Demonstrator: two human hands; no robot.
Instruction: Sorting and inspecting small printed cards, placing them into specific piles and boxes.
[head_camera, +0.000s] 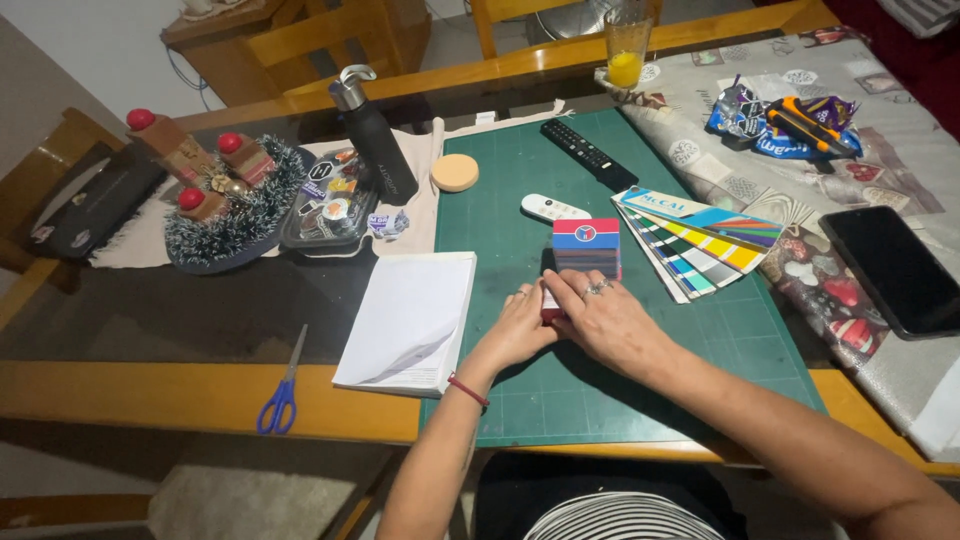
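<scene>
I see both hands meeting on the green cutting mat (620, 370), which I take as my landmark. The left hand (518, 325) and the right hand (603, 318) lie side by side with fingers bent and closed over the near end of a small colour swatch deck (586, 247). The deck has a red and blue cover and lies near the middle of the mat; its near end is hidden under the fingers, so I cannot tell how much of it each hand really grips. The right hand has a ring on one finger, the left wrist has a thin red band.

On the mat, just to the right of the deck, a fanned colour chart (700, 245) is spread out, its far end over the mat's right edge. Behind the deck on the mat lie a small white remote (553, 209), a long black remote (588, 154) and a round beige disc (455, 172).

Left of the mat, touching its edge, lies a white notepad (410, 315) with one corner of a sheet curled. Further left, on the wooden edge of the desk (150, 395), are blue-handled scissors (284, 386). Beyond the mat's far left corner stands a black bottle (372, 135). Right of the mat a black phone (893, 268) lies on the patterned cloth, and beyond the mat's far edge stands a glass of orange drink (627, 45).
</scene>
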